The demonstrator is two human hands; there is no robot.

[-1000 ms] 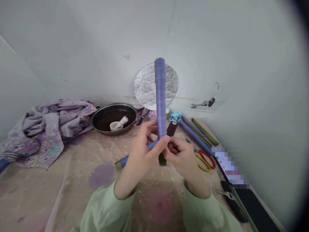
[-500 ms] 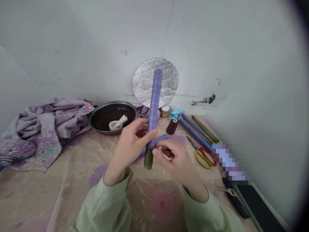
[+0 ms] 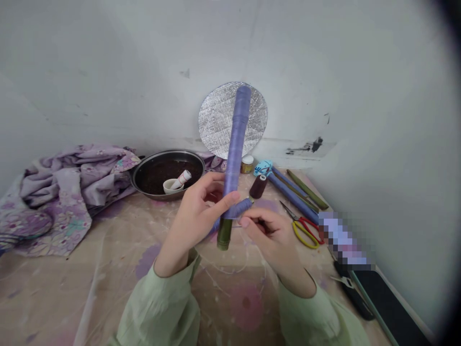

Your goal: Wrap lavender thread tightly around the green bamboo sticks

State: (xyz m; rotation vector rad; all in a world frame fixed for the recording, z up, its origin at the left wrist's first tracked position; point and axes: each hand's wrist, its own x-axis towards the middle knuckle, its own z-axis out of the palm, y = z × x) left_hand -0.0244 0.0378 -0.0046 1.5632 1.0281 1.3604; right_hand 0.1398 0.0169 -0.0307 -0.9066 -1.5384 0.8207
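The left hand [image 3: 201,206] is closed around the purple-wrapped stick [image 3: 236,149], rather low on its length, and holds it above the worktop [image 3: 118,293], its top leaning a little to the right. I suppose the grip sits there so that the bare green end [image 3: 224,235] is free below it and easy to reach. The right hand [image 3: 268,233] has thumb and forefinger brought together just beside the lower edge of the wrapping; whether anything is pinched between them, I cannot tell. Behind it are the dark spool [image 3: 258,186] and a second purple stick [image 3: 242,207], probably put there to be near. The scissors [image 3: 305,234] lie at the right with their handles toward the person, which seems convenient for picking up
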